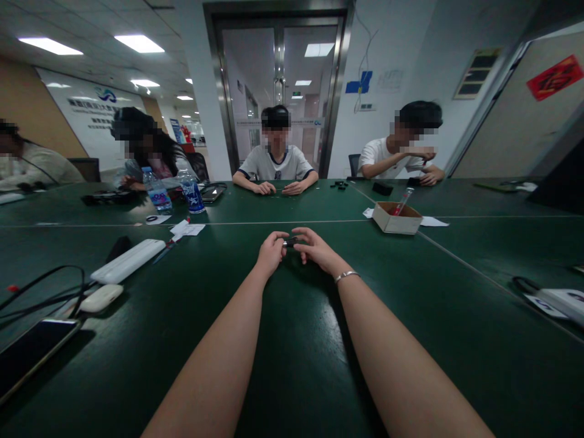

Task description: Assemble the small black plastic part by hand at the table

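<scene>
My left hand (272,252) is closed, its thumb and fingers pinching a small black piece with a shiny part (288,243). The piece is too small to name. My right hand (318,250), with a silver bracelet (347,275) at the wrist, curves its fingers around the right end of the same piece. Its index finger arches over the top, and the thumb side rests close below. Both hands meet just above the dark green table (292,340), in the middle of the view. The fingers partly hide the piece.
A small open box (396,219) holding a clear tube stands ahead right. Two bottles (191,193), paper slips (187,229), a white power bank (130,261), a white case (101,298), cables and a phone (34,353) lie leftward. Several people sit across the table.
</scene>
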Available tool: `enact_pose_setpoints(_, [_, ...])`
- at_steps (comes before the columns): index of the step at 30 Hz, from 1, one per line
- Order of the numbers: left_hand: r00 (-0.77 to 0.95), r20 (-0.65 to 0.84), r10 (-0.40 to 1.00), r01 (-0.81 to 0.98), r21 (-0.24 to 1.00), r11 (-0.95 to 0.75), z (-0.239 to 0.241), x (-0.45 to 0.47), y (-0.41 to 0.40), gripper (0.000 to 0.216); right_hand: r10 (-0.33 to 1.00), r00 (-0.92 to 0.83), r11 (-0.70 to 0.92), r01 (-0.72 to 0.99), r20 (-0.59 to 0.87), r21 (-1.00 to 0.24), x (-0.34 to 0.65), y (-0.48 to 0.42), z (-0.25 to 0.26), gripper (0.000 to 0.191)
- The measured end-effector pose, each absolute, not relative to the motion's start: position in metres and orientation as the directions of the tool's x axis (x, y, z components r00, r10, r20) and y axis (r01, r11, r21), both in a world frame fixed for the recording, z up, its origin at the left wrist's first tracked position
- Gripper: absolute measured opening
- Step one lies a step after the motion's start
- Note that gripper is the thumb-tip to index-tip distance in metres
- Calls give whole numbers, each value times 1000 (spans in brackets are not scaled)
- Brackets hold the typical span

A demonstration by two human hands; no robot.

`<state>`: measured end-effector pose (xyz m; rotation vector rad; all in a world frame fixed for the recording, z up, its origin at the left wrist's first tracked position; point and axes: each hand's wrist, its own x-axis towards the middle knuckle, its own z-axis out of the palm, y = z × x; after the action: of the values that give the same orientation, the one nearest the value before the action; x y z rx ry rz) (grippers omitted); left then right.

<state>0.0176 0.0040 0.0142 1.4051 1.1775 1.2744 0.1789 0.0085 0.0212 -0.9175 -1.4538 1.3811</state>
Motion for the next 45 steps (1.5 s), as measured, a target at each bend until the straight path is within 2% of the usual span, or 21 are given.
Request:
enact_pose_setpoints(2, [18,173,985,86,981,-174,13,17,5,29,935,-329,97,-131,135,-987,180,8,21,66])
enact_pose_setpoints(3, [23,178,984,82,980,-179,12,17,5,29,938,-327,74,-139,116,-988,180,8,21,67])
enact_pose_setpoints(6, [38,178,983,76,981,-180,11,17,7,30,955,-296,5,-81,29,-997,178,9,20,34])
enact_pose_setpoints(8, [35,173,984,73,982,-176,10,16,7,29,957,-290,5,-68,25,-998,177,10,20,24])
enact_pose_setpoints(9, [32,174,984,70,982,-176,9,16,8,29,954,-297,15,-87,40,-996,176,10,20,25])
enact_pose_setpoints(12, [28,184,983,65,981,-185,9,16,8,28,949,-307,11,-175,65,-984,176,10,21,51])
enact_pose_setpoints(13, [31,183,983,65,981,-185,10,16,8,28,954,-295,-3,-183,52,-983,177,10,21,54])
enact_pose_setpoints(16, [34,162,986,78,983,-164,11,17,7,28,965,-261,-28,-119,4,-993,176,11,20,40])
enact_pose_setpoints(18, [25,153,988,75,985,-154,12,17,6,28,959,-281,7,-100,35,-995,177,11,20,37])
enact_pose_setpoints(22, [29,166,986,65,984,-168,12,17,6,27,943,-317,49,-162,99,-986,178,9,21,73])
enact_pose_setpoints(23, [37,169,985,67,983,-171,11,17,6,28,950,-303,34,-146,77,-989,177,9,22,71])
enact_pose_setpoints(26, [42,171,984,76,982,-173,11,17,6,27,962,-272,6,-54,21,-999,177,9,22,44])
enact_pose_setpoints(27, [32,168,985,78,982,-170,12,17,6,27,957,-290,17,-45,29,-999,178,9,23,41])
enact_pose_setpoints(28, [21,165,986,79,983,-167,12,17,6,27,946,-321,33,-56,49,-998,179,9,23,44])
enact_pose_setpoints(31, [17,166,986,73,983,-166,13,18,7,27,913,-395,51,-135,101,-990,182,8,24,74])
enact_pose_setpoints(32, [23,168,986,71,983,-169,13,18,7,27,916,-390,42,-138,93,-990,182,7,24,76])
enact_pose_setpoints(33, [28,169,985,71,983,-171,12,18,7,27,926,-371,31,-120,74,-992,182,8,24,70])
enact_pose_setpoints(36, [19,169,985,80,982,-170,11,19,9,27,950,-311,25,-23,31,-999,178,10,22,36])
enact_pose_setpoints(38, [21,173,985,82,981,-174,9,18,9,27,950,-310,33,-5,33,-999,177,12,21,24])
enact_pose_setpoints(42, [57,198,979,103,974,-203,6,16,10,27,938,-340,38,-95,68,-995,179,11,20,28])
enact_pose_setpoints(45, [78,220,972,117,967,-228,7,15,9,35,930,-355,43,-155,96,-987,182,11,19,30])
